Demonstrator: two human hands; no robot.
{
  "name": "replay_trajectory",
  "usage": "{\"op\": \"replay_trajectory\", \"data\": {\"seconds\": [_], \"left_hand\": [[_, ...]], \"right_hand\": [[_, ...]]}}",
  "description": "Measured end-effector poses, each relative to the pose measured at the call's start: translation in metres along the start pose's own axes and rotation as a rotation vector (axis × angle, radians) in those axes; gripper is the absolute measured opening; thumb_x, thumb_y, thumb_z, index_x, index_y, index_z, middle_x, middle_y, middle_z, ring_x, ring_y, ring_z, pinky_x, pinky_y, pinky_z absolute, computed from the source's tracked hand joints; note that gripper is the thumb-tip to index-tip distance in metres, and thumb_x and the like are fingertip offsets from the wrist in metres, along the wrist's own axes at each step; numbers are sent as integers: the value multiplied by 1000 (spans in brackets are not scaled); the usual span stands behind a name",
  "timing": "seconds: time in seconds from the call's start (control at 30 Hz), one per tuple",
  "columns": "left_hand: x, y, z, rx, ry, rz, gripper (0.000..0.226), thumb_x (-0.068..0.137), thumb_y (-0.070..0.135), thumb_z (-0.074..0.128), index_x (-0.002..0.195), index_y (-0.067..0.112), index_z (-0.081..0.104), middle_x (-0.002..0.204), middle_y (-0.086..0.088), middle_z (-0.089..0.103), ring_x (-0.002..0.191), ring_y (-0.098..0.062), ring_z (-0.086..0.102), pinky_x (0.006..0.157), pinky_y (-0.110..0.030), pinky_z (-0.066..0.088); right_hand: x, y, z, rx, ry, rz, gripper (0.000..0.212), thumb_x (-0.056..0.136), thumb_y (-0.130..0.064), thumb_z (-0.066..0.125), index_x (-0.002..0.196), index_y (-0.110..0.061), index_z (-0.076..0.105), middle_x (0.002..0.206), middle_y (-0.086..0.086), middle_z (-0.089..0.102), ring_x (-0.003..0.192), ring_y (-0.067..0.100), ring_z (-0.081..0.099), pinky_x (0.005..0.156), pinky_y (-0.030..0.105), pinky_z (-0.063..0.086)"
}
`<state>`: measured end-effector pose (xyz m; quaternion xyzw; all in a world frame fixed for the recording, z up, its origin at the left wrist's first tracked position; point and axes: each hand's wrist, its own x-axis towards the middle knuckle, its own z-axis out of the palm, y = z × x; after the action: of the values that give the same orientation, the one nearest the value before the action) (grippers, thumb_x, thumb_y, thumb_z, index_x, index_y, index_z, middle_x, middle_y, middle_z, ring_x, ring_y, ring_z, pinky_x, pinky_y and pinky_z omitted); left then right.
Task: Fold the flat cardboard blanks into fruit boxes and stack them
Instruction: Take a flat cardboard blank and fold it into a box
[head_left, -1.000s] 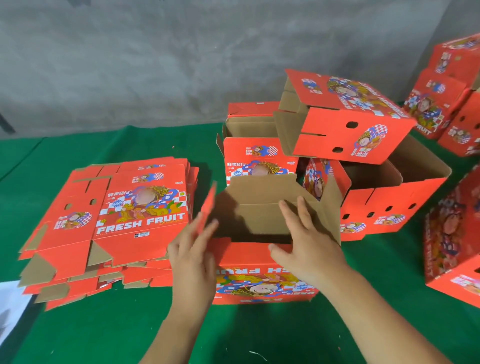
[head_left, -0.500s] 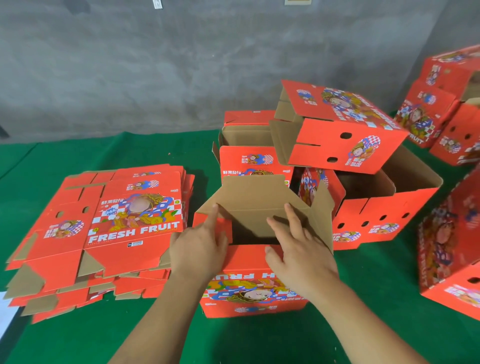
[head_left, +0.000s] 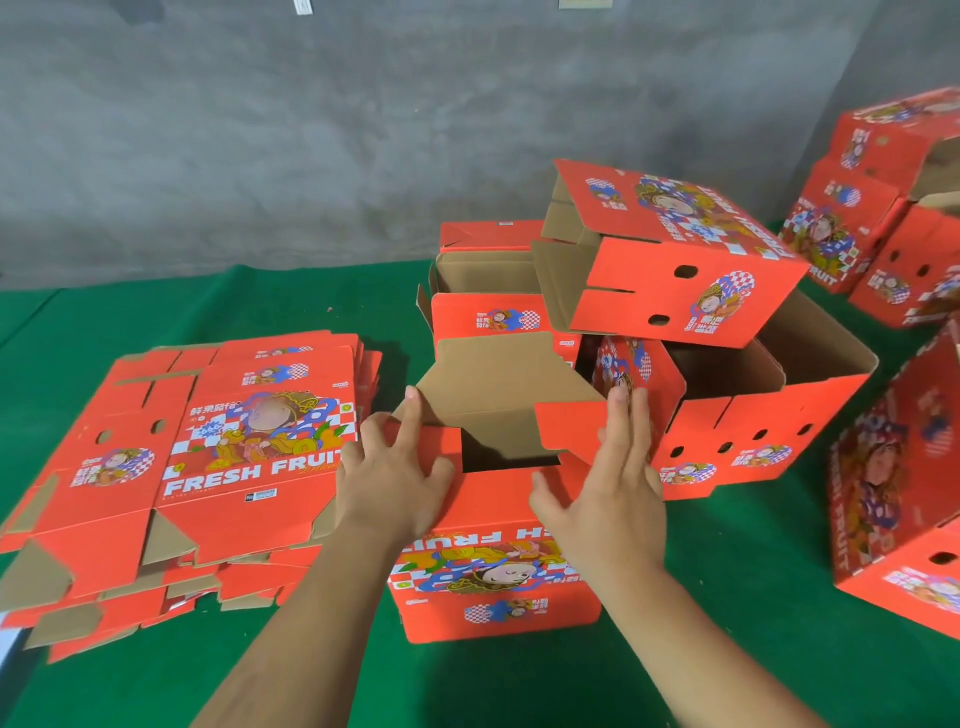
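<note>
A: Where is the box being folded?

B: The half-folded box stands on the green table, just right of the stack of flat blanks, in front of finished boxes.

A: And the hands?

B: The left hand presses the left flap inward with straight fingers. The right hand, also flat, pushes the right flap. Neither hand grasps anything.
</note>
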<state>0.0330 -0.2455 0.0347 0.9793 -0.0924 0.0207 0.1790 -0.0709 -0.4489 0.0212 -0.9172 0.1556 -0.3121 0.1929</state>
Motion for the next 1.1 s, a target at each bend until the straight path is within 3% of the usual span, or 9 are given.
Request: {"op": "replay_trajectory", "data": {"seconds": [0.07,0.13,0.23,0.37,0.47,0.67,0.83,0.97,1.1], "left_hand": [[1,1,1,18,6,1,89,78,71,23,156,47,-11,150,-5,31,126,-41,40,111,-50,34],[1,1,2,15,20,10,89,77,71,23,156,47,-10,149,-5,31,125,-41,41,110,-50,35],[2,-4,5,-34,40,2,89,78,73,29,155,52,-12,151,-2,32,127,-40,40,108,-51,36],[0,-11,6,-168,75,39,93,89,67,54,159,49,-5,155,2,34,132,-35,39,112,-49,33],[-1,-12,4,-292,94,81,77,87,72,47,155,46,23,156,6,37,139,-28,38,116,-44,29],[-27,-9,8,-409,173,131,62,94,68,28,140,30,43,149,11,37,141,-16,29,115,-39,25],[-25,-14,8,-495,148,88,52,97,67,13,114,36,50,153,7,37,147,-11,24,111,-33,18],[-24,-13,18,-395,208,64,35,95,68,48,100,35,40,153,3,38,137,-10,26,102,-51,34],[-22,-11,20,-333,237,-15,68,82,65,71,130,29,39,147,8,37,121,-20,32,94,-58,43]], "right_hand": [[0,1,2,-93,-28,-31,86,84,-51,58,159,-19,31,157,6,47,135,24,53,98,44,46],[0,-1,-1,-208,-103,-60,67,90,-52,44,148,-20,54,151,1,56,140,22,49,104,43,41],[2,-4,-7,-272,-196,-72,63,91,-50,40,143,-21,59,143,-1,63,134,22,55,105,41,41],[36,-1,-11,-82,-398,-5,48,90,-53,40,128,-33,61,100,-6,71,96,24,68,76,36,52],[52,4,1,176,-284,79,34,98,-46,49,121,-24,58,114,-1,61,112,24,55,87,34,43],[30,7,11,107,-143,102,64,95,-58,27,147,-25,45,150,3,40,142,24,30,116,45,28],[46,14,-1,504,-324,220,76,87,-70,16,133,-36,65,154,-18,38,138,-8,27,111,15,18],[40,21,0,132,-513,121,75,83,-77,51,151,-52,33,164,-25,10,150,11,16,115,42,30],[39,23,3,37,-525,68,97,77,-71,72,154,-53,15,156,-22,9,140,24,22,101,51,48]]}}
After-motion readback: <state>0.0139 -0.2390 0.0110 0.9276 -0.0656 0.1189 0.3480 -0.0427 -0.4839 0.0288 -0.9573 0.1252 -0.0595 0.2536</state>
